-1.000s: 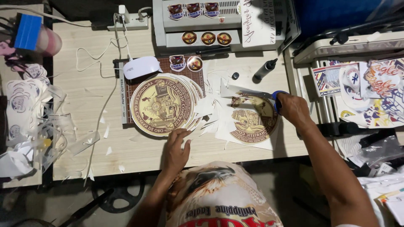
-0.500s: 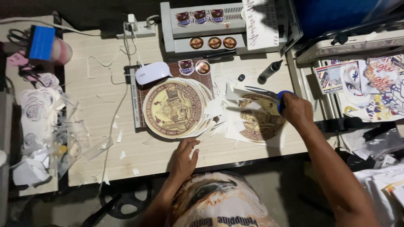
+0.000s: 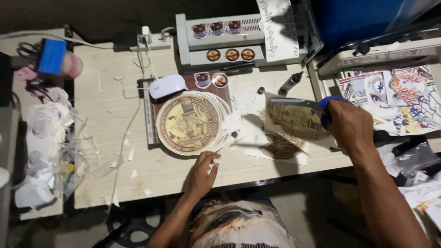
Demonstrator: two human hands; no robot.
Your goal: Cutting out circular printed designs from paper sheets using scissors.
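My right hand grips blue-handled scissors, blades pointing left over a white sheet printed with a round brown-and-gold emblem. My left hand rests on the table's front edge, fingers curled by white paper offcuts, just below a stack of cut round gold emblem discs. A second printed sheet lies under the one being cut.
A white computer mouse sits on a dark mat behind the discs. A grey laminating machine holds small badges. A black marker, power strip, crumpled plastic scraps at left, printed sheets at right.
The view has shifted, so the table sits lower and more to the right in frame. My left hand slid back from the discs to the table's front edge. The right hand keeps the scissors.
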